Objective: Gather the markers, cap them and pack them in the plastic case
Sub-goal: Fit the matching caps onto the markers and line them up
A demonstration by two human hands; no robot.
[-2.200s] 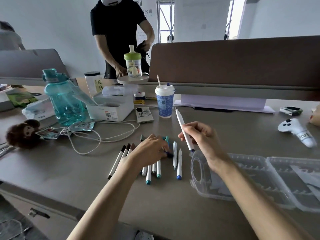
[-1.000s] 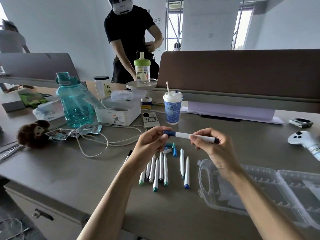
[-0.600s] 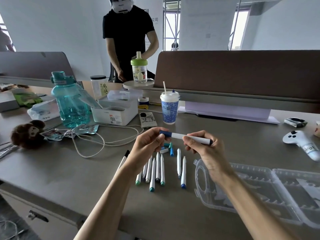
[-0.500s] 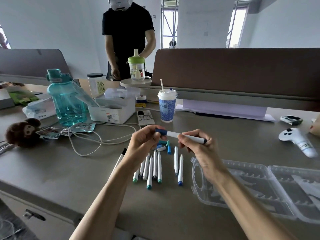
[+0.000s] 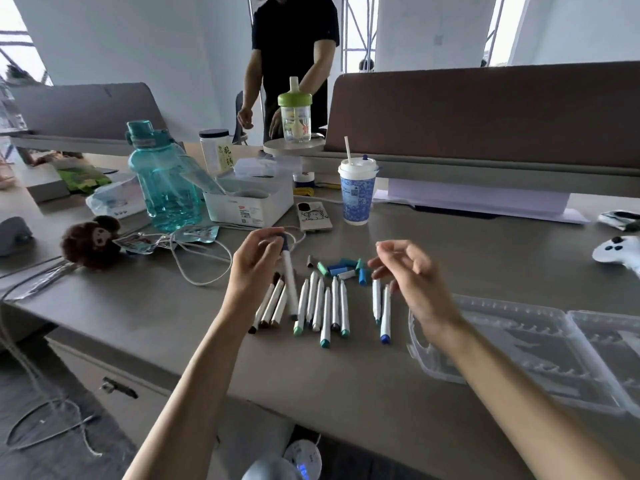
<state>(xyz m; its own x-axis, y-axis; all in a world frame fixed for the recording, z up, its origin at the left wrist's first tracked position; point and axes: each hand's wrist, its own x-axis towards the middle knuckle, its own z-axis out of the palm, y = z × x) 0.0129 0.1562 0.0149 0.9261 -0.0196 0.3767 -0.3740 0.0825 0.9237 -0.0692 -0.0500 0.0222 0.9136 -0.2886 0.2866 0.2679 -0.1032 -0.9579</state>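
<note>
On the surface (image 5: 450, 244): a row (image 5: 325, 306) of white-barrelled markers lies side by side, coloured butts toward the person, with loose caps (image 5: 346, 266) heaped just past its far ends.
Left hand (image 5: 256, 265): fingers and thumb pinch one marker (image 5: 290, 285) at its blue-capped top. The barrel hangs down, blurred, over the left part of the row.
Right hand (image 5: 412, 275): fingers loosely spread and slightly curled, gripping nothing. It hovers above the caps and the two blue-ended markers at the right of the row.
Case (image 5: 519, 344): clear plastic, lying open and flat at the right, near the row but apart from it. Its ribbed slots are visible and no marker shows in them.
Marker feel: likely light and stiff, with a smooth round barrel that rolls at a nudge and can slip in a loose pinch.
Marker hold: mid-barrel for carrying. For capping, close to the tip, so the push runs straight along the barrel.
Cap feel: small, light and easily scattered. Best pinched at the sides with the open mouth facing the tip.
Case feel: probably thin and springy, and light enough to slide when a marker is pressed into a slot. A hand on its rim should steady it.
Progress: one marker looks capped, the row seems uncapped, and packing is not yet begun.
</note>
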